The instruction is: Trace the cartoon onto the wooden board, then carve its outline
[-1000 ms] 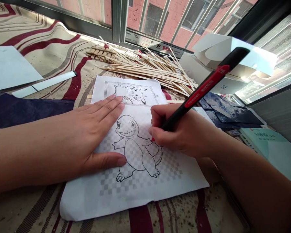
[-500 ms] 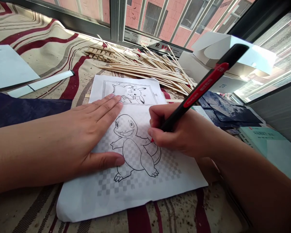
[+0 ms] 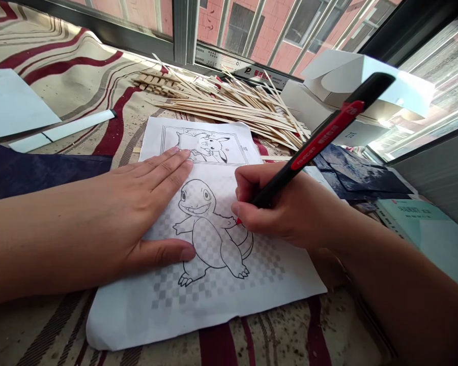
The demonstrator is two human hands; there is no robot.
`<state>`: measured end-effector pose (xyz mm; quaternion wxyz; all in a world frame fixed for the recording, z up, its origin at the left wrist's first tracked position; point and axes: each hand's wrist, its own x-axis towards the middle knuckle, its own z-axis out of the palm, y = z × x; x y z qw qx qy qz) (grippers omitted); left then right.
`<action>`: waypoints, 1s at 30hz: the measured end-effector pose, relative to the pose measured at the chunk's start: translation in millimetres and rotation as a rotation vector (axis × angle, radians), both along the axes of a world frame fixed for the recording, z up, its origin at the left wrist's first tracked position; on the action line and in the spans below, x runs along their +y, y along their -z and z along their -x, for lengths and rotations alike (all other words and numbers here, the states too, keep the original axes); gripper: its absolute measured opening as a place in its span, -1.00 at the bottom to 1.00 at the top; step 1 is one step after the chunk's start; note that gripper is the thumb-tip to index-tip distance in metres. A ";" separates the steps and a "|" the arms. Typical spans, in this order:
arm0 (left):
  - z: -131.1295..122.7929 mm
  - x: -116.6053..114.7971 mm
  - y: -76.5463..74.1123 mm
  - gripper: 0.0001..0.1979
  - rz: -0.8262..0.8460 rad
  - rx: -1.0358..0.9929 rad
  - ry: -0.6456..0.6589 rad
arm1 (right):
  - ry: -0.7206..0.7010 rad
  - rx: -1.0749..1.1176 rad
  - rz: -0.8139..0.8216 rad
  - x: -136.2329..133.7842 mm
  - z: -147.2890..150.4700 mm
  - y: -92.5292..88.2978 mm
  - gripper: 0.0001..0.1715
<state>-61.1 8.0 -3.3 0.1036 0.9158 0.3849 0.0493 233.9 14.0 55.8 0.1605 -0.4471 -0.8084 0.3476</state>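
A white sheet of paper [image 3: 137,320] lies in front of me, printed with a line drawing of a cartoon lizard [image 3: 208,239] over a grey checker pattern. Higher up the paper is a smaller framed drawing of a long-eared cartoon animal [image 3: 209,145]. My left hand [image 3: 148,203] rests flat on the paper's left side, fingers stretched out and thumb apart, its tip by the lizard's belly. Pinched in my right hand [image 3: 282,208] is a black and red marker pen [image 3: 320,140]. Its red tip meets the paper beside the lizard's raised arm, close to the tail.
Behind the paper lies a heap of thin wooden sticks [image 3: 229,107]. An open white box [image 3: 351,96] stands at the back right, with dark sheets [image 3: 359,173] and a green book [image 3: 423,229] nearer. At left are a white sheet [image 3: 15,104], a white strip [image 3: 64,131] and dark blue cloth-like material [image 3: 41,170].
The marker pen has tilted slightly, its upper end a little lower and further right, while its tip shifted slightly left. My left hand stays in place on the paper.
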 end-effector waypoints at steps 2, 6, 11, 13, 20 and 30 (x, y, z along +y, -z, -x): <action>0.6 0.2 0.6 0.17 0.009 0.009 -0.004 | -0.006 0.007 -0.002 0.1 -0.1 0.7 -0.71; 1.5 0.0 0.7 0.17 0.008 -0.003 0.001 | -0.004 0.017 0.020 -0.8 0.4 1.4 -0.72; 0.8 -0.8 0.2 0.15 -0.020 0.008 0.015 | -0.006 0.022 0.036 -2.4 1.3 0.7 -0.72; -0.2 -1.5 -0.5 0.15 -0.024 0.004 0.014 | -0.007 0.021 0.042 -2.7 1.9 0.2 -0.72; 0.2 -2.3 -2.1 0.15 0.000 0.020 -0.011 | -0.024 0.043 0.086 -2.8 4.0 0.3 -0.71; -2.7 -1.8 -2.4 0.16 0.008 0.014 -0.026 | -0.033 0.052 0.089 -2.3 4.2 0.5 -0.69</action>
